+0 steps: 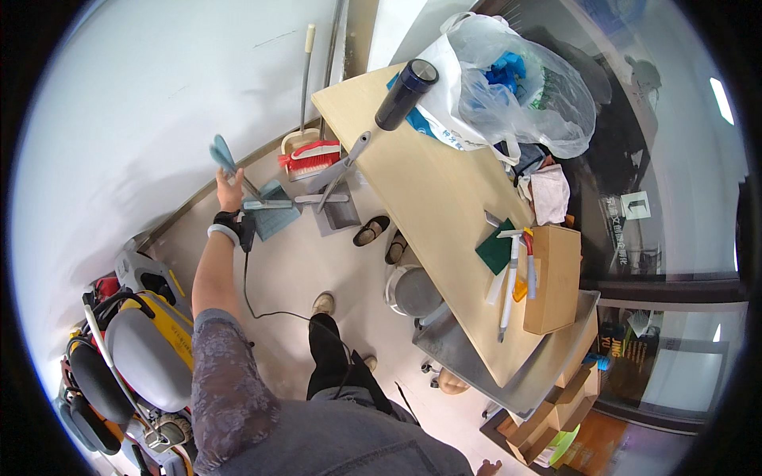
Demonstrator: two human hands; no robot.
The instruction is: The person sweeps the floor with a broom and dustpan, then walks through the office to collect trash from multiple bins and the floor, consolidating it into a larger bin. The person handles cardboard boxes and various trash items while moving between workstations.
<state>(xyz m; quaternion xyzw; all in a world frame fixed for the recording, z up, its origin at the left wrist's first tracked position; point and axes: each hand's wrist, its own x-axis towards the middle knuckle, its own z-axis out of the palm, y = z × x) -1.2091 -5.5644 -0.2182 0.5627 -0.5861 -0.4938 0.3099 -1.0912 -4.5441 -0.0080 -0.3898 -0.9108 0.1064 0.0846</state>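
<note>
My left hand [229, 191], with a black device strapped at the wrist, is closed around the handle of a teal broom [221, 153] near the wall. The broom's head lies over a matching teal dustpan [277, 223] on the floor. Just right of these stands a grey broom and dustpan set [344, 211]. Behind it, a red-and-white brush [312, 156] rests at a beige long-handled dustpan [294, 141]. Only the fingers of my right hand [489, 468] show at the bottom edge, low beside my body; whether they hold anything is hidden.
A light wooden table [411, 178] carries a dark bottle [407, 94], plastic bags [524, 89], a cardboard box [552, 279] and a white-handled scraper [509, 285]. Black shoes [371, 231] and a bucket [414, 290] sit beside it. Grey-and-yellow equipment [149, 351] crowds the left. A cable [280, 314] trails from my wrist.
</note>
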